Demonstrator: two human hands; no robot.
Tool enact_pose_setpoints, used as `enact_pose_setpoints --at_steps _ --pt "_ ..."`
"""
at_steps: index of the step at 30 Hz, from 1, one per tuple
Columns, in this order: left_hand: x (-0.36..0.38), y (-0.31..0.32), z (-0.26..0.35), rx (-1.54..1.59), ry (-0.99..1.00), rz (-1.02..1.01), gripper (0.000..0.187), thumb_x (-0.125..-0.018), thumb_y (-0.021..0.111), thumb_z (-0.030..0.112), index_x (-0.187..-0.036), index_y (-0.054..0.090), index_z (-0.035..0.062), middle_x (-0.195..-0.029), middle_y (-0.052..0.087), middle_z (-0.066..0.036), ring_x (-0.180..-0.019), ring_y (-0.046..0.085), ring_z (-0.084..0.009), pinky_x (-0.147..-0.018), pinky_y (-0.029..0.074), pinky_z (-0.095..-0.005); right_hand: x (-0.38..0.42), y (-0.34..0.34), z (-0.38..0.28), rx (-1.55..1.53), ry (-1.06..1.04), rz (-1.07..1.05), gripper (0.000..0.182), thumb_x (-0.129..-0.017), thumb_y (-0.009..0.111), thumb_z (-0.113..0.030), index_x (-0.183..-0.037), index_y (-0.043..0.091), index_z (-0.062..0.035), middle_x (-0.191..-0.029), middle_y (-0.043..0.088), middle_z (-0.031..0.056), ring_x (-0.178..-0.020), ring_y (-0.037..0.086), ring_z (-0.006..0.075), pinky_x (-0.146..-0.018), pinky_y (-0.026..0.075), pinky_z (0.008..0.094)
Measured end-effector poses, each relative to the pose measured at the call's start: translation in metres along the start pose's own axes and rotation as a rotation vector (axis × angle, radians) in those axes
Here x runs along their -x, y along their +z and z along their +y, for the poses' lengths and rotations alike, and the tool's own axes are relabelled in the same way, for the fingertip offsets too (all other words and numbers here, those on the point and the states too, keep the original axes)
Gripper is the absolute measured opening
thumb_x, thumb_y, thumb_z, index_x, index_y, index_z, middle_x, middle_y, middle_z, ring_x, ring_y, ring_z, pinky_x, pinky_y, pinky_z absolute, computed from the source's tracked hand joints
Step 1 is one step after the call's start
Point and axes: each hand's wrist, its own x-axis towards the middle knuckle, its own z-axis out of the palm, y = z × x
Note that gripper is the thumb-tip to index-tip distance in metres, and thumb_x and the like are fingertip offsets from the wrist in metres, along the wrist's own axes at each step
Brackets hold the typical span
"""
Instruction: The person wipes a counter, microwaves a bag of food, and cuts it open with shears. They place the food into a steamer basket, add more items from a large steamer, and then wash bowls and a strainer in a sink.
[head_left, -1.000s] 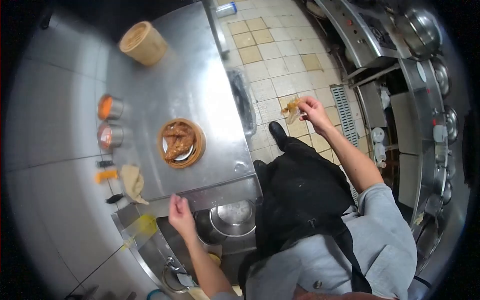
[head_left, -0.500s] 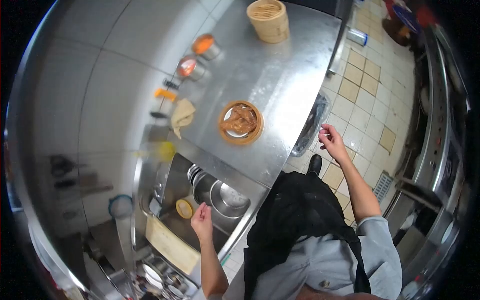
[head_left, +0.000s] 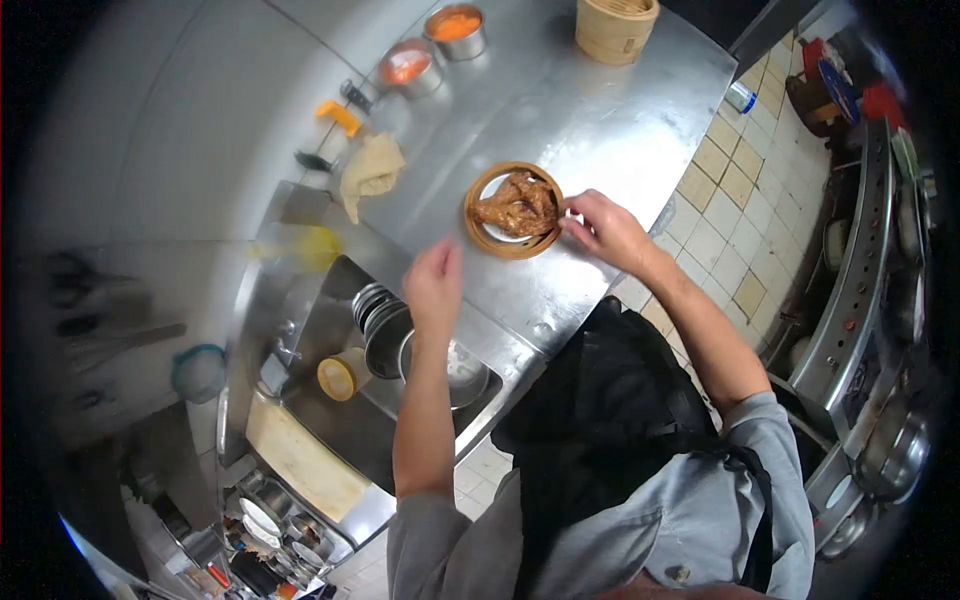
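Note:
A round bamboo steamer (head_left: 473, 230) stands on the steel counter, holding a white plate (head_left: 493, 187) with brown glazed pieces of food (head_left: 520, 205). At the steamer's right rim is my right hand (head_left: 600, 228), its thumb and fingers apart; whether the fingertips touch the rim is unclear. My left hand (head_left: 434, 285), slightly blurred, is raised near the counter's edge by the sink, lower left of the steamer. Its fingers are drawn together with nothing visible in them.
Closed bamboo steamer (head_left: 612, 32) and two metal containers (head_left: 457, 32) (head_left: 411, 70) are at the back. A beige cloth (head_left: 372, 170) lies left. The sink (head_left: 365, 420) holds bowls (head_left: 450, 370) and a yellow-rimmed container (head_left: 340, 378). A stove (head_left: 855, 300) stands right.
Both hands have moved forward. My right hand has come from beyond the counter's edge to the steamer's rim; my left hand has risen from over the sink. The view has shifted.

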Motion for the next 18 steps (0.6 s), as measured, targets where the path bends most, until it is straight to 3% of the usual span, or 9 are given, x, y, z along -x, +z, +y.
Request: enact_pose_setpoints --at_steps 4,6,10,11,12,14,16,18 --pt "-0.036 0.015 0.009 0.050 0.014 -0.083 0.031 -0.088 0.075 0.015 -0.116 0.071 0.0002 -0.096 0.073 -0.015 -0.082 0.072 -0.0227 -0.077 0.056 -0.0328 -0.046 0.004 -0.013 0.129 0.029 -0.077 0.027 -0.093 0.067 -0.023 -0.114 0.064 -0.0064 -0.100 0.063 0.0157 -0.093 0.066 0.0352 -0.079 0.055 0.0452" --pt "-0.049 0.024 0.002 0.059 0.049 -0.166 0.032 -0.087 0.075 0.015 -0.116 0.071 0.0017 -0.093 0.072 -0.015 -0.079 0.071 -0.0255 -0.075 0.056 -0.0341 -0.061 0.009 -0.015 0.198 0.058 -0.110 0.031 -0.092 0.069 -0.023 -0.116 0.064 -0.0044 -0.099 0.063 0.0150 -0.087 0.066 0.0345 -0.077 0.055 0.0430" --pt "-0.059 0.031 -0.005 0.028 0.138 -0.186 0.031 -0.086 0.075 0.015 -0.114 0.072 0.0024 -0.093 0.071 -0.016 -0.079 0.070 -0.0277 -0.073 0.056 -0.0366 -0.077 0.012 -0.027 0.254 0.125 -0.279 0.036 -0.090 0.070 -0.020 -0.121 0.064 -0.0048 -0.106 0.065 0.0163 -0.093 0.067 0.0354 -0.082 0.056 0.0431" --pt "-0.061 0.030 -0.002 0.034 0.136 -0.194 0.028 -0.087 0.074 0.014 -0.112 0.072 0.0033 -0.094 0.071 -0.016 -0.083 0.069 -0.0327 -0.075 0.055 -0.0400 -0.079 0.014 -0.029 0.258 0.135 -0.284 0.036 -0.090 0.070 -0.020 -0.121 0.064 -0.0048 -0.106 0.065 0.0163 -0.093 0.067 0.0354 -0.082 0.056 0.0431" --pt "-0.062 0.028 -0.001 0.039 0.130 -0.203 0.025 -0.087 0.072 0.014 -0.110 0.072 0.0042 -0.096 0.070 -0.017 -0.088 0.068 -0.0378 -0.077 0.055 -0.0433 -0.080 0.017 -0.030 0.213 0.088 -0.275 0.034 -0.090 0.070 -0.017 -0.121 0.064 -0.0048 -0.109 0.065 0.0166 -0.095 0.067 0.0357 -0.084 0.056 0.0428" --pt "-0.063 0.028 0.000 0.052 0.134 -0.212 0.023 -0.087 0.072 0.014 -0.108 0.073 0.0046 -0.096 0.070 -0.016 -0.087 0.067 -0.0379 -0.077 0.055 -0.0435 -0.080 0.026 -0.029 0.167 0.045 -0.273 0.033 -0.089 0.069 -0.014 -0.121 0.065 -0.0048 -0.111 0.065 0.0169 -0.098 0.067 0.0361 -0.085 0.056 0.0425" --pt "-0.064 0.030 -0.003 0.061 0.145 -0.216 0.022 -0.087 0.072 0.014 -0.107 0.073 0.0050 -0.096 0.070 -0.016 -0.087 0.067 -0.0380 -0.077 0.055 -0.0438 -0.080 0.035 -0.023 0.150 -0.143 -0.232 0.029 -0.089 0.069 -0.009 -0.117 0.066 -0.0049 -0.113 0.066 0.0166 -0.100 0.067 0.0361 -0.087 0.056 0.0420" --pt "-0.065 0.029 -0.003 0.028 0.175 -0.231 0.027 -0.086 0.074 0.016 -0.112 0.071 0.0071 -0.103 0.069 -0.012 -0.092 0.067 -0.0358 -0.078 0.054 -0.0439 -0.078 0.033 -0.026 0.135 -0.162 -0.204 0.028 -0.089 0.069 -0.008 -0.116 0.067 -0.0052 -0.112 0.066 0.0161 -0.099 0.067 0.0355 -0.086 0.056 0.0418"
